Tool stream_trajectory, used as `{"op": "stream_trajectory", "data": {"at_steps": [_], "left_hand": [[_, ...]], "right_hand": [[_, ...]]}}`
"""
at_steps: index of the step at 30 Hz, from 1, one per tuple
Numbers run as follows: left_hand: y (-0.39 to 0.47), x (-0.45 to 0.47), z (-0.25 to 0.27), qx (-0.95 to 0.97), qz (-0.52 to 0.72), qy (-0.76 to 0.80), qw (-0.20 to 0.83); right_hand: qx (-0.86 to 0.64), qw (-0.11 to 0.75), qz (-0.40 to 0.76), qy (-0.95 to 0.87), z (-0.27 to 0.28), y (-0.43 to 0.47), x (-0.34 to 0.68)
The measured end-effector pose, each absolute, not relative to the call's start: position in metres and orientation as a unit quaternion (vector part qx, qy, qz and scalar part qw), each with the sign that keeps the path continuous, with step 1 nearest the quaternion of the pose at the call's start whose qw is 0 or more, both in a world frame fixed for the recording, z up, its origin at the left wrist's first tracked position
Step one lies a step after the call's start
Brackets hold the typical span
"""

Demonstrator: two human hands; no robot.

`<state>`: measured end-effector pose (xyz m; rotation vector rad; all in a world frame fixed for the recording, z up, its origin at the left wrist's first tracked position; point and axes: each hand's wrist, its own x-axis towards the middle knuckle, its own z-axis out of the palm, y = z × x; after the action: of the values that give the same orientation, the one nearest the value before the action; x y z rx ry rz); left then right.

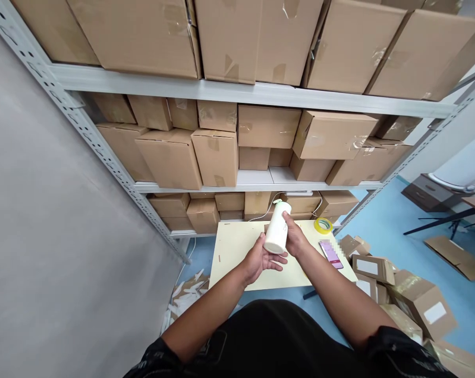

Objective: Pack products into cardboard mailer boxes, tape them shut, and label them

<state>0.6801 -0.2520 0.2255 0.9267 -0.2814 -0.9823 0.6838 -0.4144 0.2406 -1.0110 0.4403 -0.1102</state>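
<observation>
A cream-white bottle point(277, 231) with a pale green loop at its top end is held tilted above the small table point(231, 257). My right hand point(295, 237) is wrapped round its right side, the thumb lying along the wall and the other fingers hidden behind it. Beside the bottle's lower end is my left hand point(259, 260), palm up, with its fingers stretched out beneath the base. Whether the left thumb touches the bottle I cannot tell. Small dark markings show on the bottle near my right thumb.
A roll of yellow tape point(323, 226) and a phone point(331, 254) lie on the table's right side. Metal shelving point(256, 94) full of cardboard boxes point(215, 152) stands behind. More boxes point(420, 299) are heaped on the floor at right, and paper scraps point(190, 289) lie at left.
</observation>
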Motion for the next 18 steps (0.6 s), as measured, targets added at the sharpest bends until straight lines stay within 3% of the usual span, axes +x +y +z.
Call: {"op": "stream_trajectory", "data": {"at_steps": [4,11,14,18], "left_hand": [[-0.253,0.676,0.212,0.432,-0.344,-0.104,0.827],[-0.251,0.681,0.205,0.356,-0.403,-0.115,0.835],[-0.253,0.68,0.204,0.347,-0.445,-0.123,0.816],[-0.255,0.677,0.209,0.413,-0.362,-0.132,0.825]], "right_hand": [[-0.581,0.775,-0.176,0.174,0.241,-0.405,0.679],[-0.517,0.85,-0.047,0.092,0.252,-0.404,0.668],[-0.526,0.843,-0.074,0.089,0.253,-0.406,0.672],[-0.575,0.791,-0.169,0.119,0.251,-0.402,0.677]]}}
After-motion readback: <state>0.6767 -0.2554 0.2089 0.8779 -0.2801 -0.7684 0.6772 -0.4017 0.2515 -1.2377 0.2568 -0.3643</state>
